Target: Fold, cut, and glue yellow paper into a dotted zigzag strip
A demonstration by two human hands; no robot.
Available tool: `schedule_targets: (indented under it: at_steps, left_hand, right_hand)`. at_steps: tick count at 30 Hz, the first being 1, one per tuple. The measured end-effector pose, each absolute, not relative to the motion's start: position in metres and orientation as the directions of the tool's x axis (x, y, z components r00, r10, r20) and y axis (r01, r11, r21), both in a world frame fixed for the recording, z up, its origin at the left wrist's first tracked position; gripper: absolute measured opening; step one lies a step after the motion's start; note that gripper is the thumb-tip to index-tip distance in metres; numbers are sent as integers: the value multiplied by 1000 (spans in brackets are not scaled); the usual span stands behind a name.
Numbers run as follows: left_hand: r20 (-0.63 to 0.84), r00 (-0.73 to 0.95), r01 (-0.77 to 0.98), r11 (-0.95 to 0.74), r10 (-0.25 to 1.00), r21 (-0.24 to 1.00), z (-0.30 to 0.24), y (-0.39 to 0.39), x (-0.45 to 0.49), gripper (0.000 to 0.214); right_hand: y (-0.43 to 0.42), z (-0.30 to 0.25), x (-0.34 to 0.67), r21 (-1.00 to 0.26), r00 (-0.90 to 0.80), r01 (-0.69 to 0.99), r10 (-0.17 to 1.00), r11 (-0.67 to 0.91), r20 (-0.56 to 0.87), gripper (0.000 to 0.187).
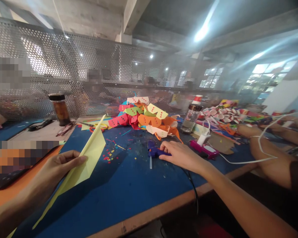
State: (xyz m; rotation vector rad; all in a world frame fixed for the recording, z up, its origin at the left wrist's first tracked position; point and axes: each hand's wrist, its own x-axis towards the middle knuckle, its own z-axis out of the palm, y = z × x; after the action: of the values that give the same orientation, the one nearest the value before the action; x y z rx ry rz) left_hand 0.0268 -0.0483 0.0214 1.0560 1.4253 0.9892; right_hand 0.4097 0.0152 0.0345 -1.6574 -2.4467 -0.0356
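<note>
My left hand point(61, 167) pinches a folded sheet of pale yellow paper point(92, 158) between thumb and fingers, holding it tilted above the blue table top point(129, 198). Further right, my right hand point(180, 154) has its fingers closed around the handle of a dark blue glue gun point(154, 150). A whitish glue stick point(150, 162) sticks out of the gun towards me. Small red and yellow paper scraps point(109, 155) lie between my hands. Beyond them is a heap of folded paper shapes with red dots point(149, 120), in red, orange, green and cream.
A jar of brown liquid point(60, 110) and yellow-handled scissors point(101, 126) stand or lie at the back left. To the right are a clear glass jar point(190, 119), a pink power strip point(205, 149) with a white cable, and another person's arms point(265, 155). Perforated metal point(101, 59) screens the back.
</note>
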Motion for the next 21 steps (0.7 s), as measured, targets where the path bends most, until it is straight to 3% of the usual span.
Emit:
schedule_targets:
  at_steps: [11,21]
  left_hand:
    - [-299,-16,49,300,954,953,16,-45,22,49]
    - [-323,3,61,322,946,945,16,-45,22,49]
  right_hand:
    - [-9,39,432,-196,-234,928,904,318,357,18]
    - [4,20,431,-153,-342,901,881,406,326,16]
